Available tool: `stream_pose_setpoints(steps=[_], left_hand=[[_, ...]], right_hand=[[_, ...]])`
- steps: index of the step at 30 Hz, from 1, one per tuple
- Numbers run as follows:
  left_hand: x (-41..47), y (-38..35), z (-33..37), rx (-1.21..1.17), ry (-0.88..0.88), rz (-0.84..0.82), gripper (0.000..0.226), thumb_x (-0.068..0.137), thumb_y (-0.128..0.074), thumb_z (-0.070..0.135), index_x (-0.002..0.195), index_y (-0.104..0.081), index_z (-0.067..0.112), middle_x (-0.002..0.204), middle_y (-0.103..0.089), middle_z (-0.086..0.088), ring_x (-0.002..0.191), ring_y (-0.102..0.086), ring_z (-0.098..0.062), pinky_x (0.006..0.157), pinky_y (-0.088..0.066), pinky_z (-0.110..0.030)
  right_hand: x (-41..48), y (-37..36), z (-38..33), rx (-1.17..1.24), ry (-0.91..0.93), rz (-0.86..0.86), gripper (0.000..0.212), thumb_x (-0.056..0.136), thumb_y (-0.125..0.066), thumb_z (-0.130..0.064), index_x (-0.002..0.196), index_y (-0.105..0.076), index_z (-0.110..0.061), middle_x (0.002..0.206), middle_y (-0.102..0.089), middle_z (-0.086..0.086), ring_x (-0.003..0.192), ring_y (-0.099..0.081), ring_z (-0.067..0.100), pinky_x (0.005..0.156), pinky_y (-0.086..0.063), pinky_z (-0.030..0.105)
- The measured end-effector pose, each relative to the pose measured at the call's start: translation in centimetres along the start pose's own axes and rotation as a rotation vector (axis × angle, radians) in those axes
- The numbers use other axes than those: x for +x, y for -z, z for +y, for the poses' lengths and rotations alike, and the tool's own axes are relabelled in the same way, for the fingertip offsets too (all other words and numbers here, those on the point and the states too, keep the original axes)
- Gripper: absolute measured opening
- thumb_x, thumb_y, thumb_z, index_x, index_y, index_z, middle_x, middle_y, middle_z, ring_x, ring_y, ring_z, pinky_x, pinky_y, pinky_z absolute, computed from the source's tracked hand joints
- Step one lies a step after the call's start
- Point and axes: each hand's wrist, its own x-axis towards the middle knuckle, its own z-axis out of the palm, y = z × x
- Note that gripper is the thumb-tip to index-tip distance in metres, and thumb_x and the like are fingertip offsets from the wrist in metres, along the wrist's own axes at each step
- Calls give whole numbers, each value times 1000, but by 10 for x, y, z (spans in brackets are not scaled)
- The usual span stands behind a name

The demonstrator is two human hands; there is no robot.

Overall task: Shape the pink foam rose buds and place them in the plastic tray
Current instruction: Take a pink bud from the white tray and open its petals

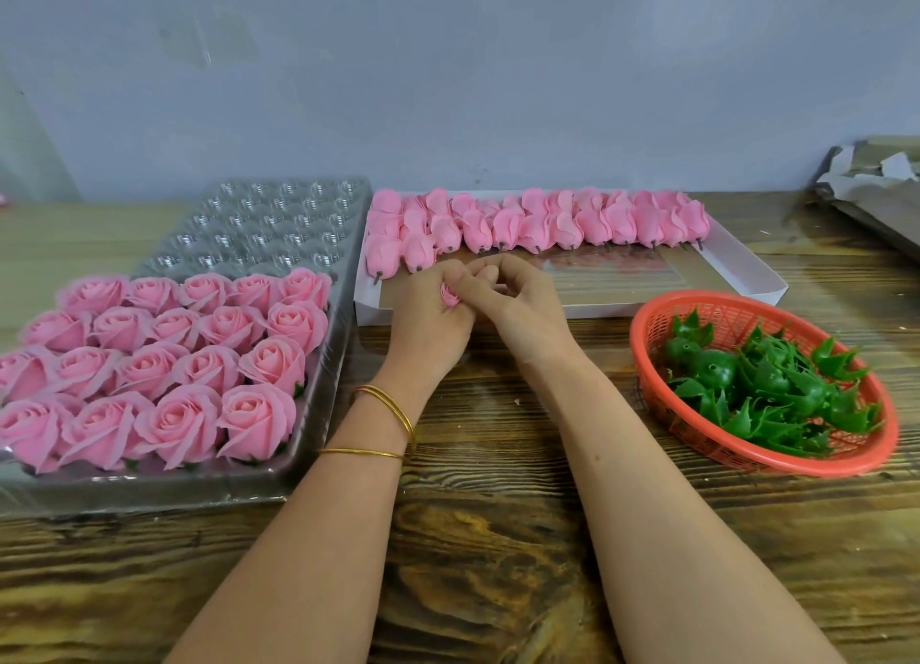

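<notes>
A wooden table with dark, heavy grain fills the near part of the scene. On its right side sits a red plastic mesh basket holding a loose heap of green plastic calyxes with pointed leaves. Just beyond the basket lies a shallow white cardboard box. At the far right edge is what looks like a stack of grey board and torn paper. A plain grey wall runs behind everything.

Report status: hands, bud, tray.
Both on pink bud: left grip holds, right grip pinches petals. plastic tray: near rows full, far cells free. Nothing between hands and tray.
</notes>
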Motion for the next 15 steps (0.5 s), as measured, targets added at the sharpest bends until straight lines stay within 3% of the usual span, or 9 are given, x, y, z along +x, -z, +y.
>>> stream_pose_setpoints(steps=[2, 4, 8, 12, 15], left_hand=[[-1, 0, 1, 8, 8, -5, 24, 92, -62, 31, 85, -70, 10, 78, -71, -2, 77, -67, -10, 68, -58, -38], [-1, 0, 2, 13, -6, -4, 21, 92, -62, 30, 81, -71, 13, 77, -72, 0, 78, -67, -11, 70, -58, -40], [-3, 1, 5, 8, -41, -8, 24, 92, -64, 26, 69, -64, 34, 68, -68, 14, 75, -66, -4, 72, -55, -31], [-3, 1, 5, 16, -78, -14, 23, 91, -64, 25, 69, -66, 30, 72, -70, 7, 74, -65, -9, 69, -52, -28], [-4, 1, 6, 13, -70, -25, 27, 91, -64, 24, 66, -64, 35, 68, -68, 18, 69, -63, 1, 65, -50, -22]], right_hand=[[0, 1, 0, -2, 4, -4, 20, 86, -73, -14, 93, -64, 2, 79, -67, 10, 77, -64, 15, 70, -53, 25], [0, 1, 0, 0, 2, -4, 23, 85, -74, -14, 94, -64, 5, 80, -67, 11, 78, -64, 15, 71, -53, 26], [-1, 1, -1, 4, 2, -18, 17, 84, -74, -11, 93, -64, -2, 82, -67, 10, 80, -65, 16, 75, -54, 27], [-1, 2, -1, 34, -17, -24, 17, 81, -76, -7, 94, -65, -5, 85, -68, 7, 83, -65, 16, 82, -55, 30], [-1, 1, -1, 60, -24, -32, 16, 81, -76, -7, 92, -65, -6, 84, -69, 8, 83, -65, 16, 81, -54, 30]])
